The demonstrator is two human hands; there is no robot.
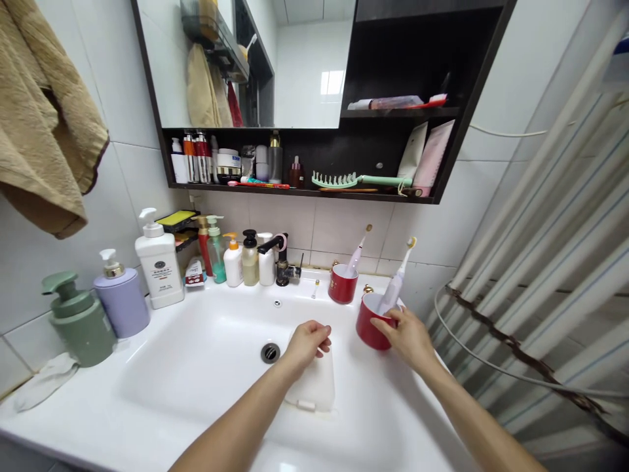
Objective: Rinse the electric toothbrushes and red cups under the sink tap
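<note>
My right hand (407, 337) is closed round a red cup (369, 328) at the right edge of the white sink (206, 354); a white electric toothbrush (397, 278) stands in the cup. My left hand (307, 342) is curled over the top of a white rectangular object (314, 387) lying in the basin, right of the drain (270, 353). A second red cup (343, 284) with another toothbrush (357, 252) stands behind, by the wall.
A black faucet (280, 259) stands at the back among several bottles. Pump dispensers, white (158, 262), lilac (120, 298) and green (81, 321), line the left rim. A shelf (304, 190) of toiletries hangs above, a tan towel (44, 124) at the left, a striped curtain (555, 262) at the right.
</note>
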